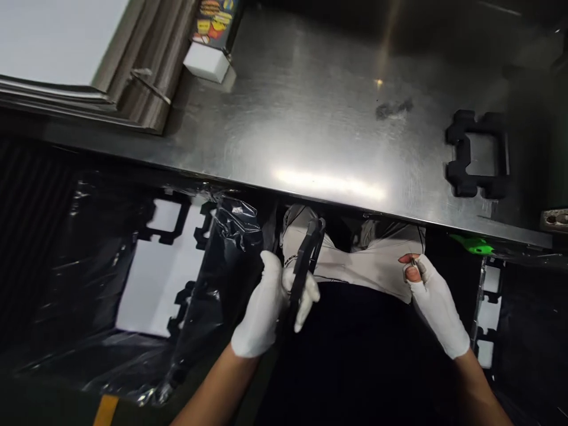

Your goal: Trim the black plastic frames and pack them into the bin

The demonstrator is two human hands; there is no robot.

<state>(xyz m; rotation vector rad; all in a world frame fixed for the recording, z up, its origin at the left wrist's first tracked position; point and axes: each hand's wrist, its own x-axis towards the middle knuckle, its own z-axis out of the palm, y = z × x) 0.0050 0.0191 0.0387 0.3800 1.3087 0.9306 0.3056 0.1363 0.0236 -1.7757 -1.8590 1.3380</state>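
My left hand (261,307), in a white glove, holds a black notched frame (306,257) turned almost edge-on over my lap. Its fingers show past the frame's far side, with the thumb raised on the near side. My right hand (432,302) wears a white glove that leaves the thumb and a fingertip bare. Those two are pinched together over my right thigh, with a small glint between them that is too small to name. Another black notched frame (461,157) lies flat on the metal table at the right, apart from both hands.
A metal table (288,118) spans the front, its edge above my lap. On it are stacked pale sheets (53,41) and a white block (206,62) by a printed box (217,21). A plastic-lined container (213,302) with frames stands left; a green object (473,244) lies right.
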